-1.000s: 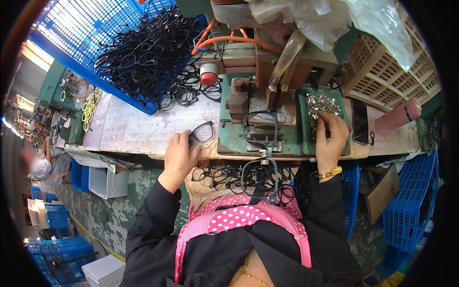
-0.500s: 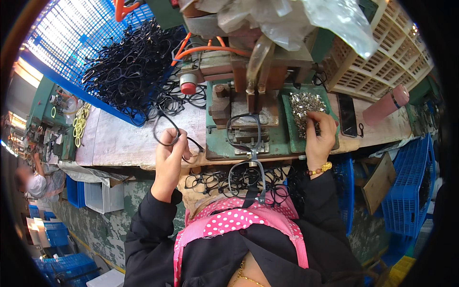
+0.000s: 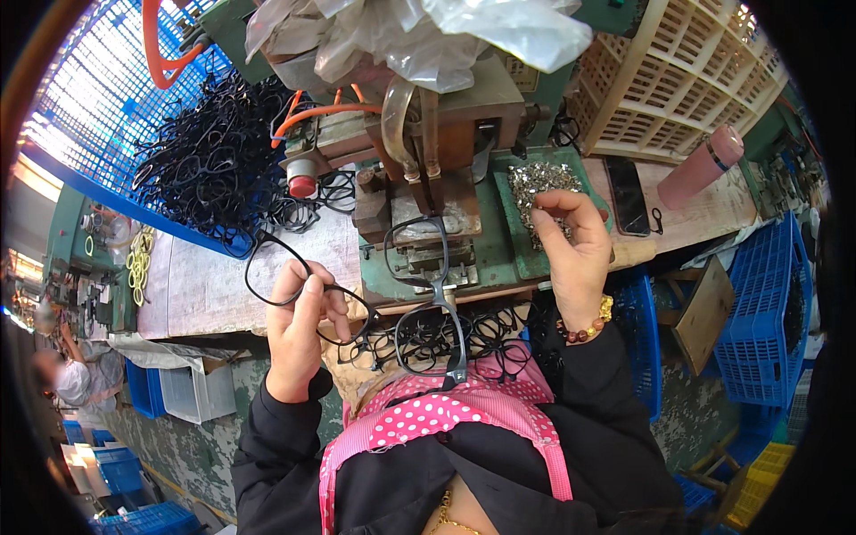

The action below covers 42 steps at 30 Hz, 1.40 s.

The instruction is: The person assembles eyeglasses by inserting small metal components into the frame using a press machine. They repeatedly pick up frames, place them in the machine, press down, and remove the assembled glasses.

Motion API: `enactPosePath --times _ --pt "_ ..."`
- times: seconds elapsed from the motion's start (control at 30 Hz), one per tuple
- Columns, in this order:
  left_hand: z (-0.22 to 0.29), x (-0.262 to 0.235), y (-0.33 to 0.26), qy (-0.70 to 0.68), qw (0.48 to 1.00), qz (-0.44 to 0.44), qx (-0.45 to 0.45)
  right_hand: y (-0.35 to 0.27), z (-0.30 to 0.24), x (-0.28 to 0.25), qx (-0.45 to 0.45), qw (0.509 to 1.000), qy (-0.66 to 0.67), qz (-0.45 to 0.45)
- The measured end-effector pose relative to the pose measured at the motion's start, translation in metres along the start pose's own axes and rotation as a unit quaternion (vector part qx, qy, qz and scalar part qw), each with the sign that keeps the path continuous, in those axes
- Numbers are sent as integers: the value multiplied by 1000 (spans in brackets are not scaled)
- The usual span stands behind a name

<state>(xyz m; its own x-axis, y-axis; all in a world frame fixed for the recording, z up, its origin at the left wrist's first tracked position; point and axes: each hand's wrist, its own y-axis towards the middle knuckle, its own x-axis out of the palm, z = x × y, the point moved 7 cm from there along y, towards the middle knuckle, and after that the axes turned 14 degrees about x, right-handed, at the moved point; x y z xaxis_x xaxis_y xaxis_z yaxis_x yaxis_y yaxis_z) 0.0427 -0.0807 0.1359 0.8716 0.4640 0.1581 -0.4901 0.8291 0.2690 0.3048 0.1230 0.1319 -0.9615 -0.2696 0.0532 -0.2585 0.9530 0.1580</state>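
Pinched in my left hand (image 3: 296, 334) is a black eyeglass frame (image 3: 249, 278), tilted, its two rims to either side of my fingers. A second dark eyeglass frame (image 3: 439, 291) sits in the bench machine (image 3: 437, 178), one rim at the fixture and the other reaching toward my apron. My right hand (image 3: 578, 254) is over a green tray (image 3: 528, 259) heaped with small shiny metal pieces (image 3: 538, 178). Its thumb and forefinger are closed together; whatever is between them is too small to make out.
A blue basket (image 3: 134, 192) of black frames stands at the left. More frames (image 3: 481, 332) lie below the bench edge. Right of the tray are a phone (image 3: 628, 198), a pink bottle (image 3: 700, 168) and a cream crate (image 3: 687, 80). Plastic bags (image 3: 419, 40) cover the machine's top.
The view has shifted, moving the bench leftward. My left hand's eyeglass frame has turned, so both rims now show. My right hand has lifted slightly off the metal pieces, thumb and forefinger pinched.
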Motion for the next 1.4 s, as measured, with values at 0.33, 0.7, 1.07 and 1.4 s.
enactPosePath --times 0.33,0.7,1.07,1.4 --pt "72 46 45 75 968 -17 238 -2 -39 61 -74 993 -67 -68" --pt "88 48 71 85 944 36 315 -6 -39 97 -38 993 13 -107" --pt "45 89 32 -48 993 -109 3 -8 -38 95 39 980 107 -162" --pt "-16 116 -3 -267 898 -145 -318 17 0 -23 -49 995 -33 76"
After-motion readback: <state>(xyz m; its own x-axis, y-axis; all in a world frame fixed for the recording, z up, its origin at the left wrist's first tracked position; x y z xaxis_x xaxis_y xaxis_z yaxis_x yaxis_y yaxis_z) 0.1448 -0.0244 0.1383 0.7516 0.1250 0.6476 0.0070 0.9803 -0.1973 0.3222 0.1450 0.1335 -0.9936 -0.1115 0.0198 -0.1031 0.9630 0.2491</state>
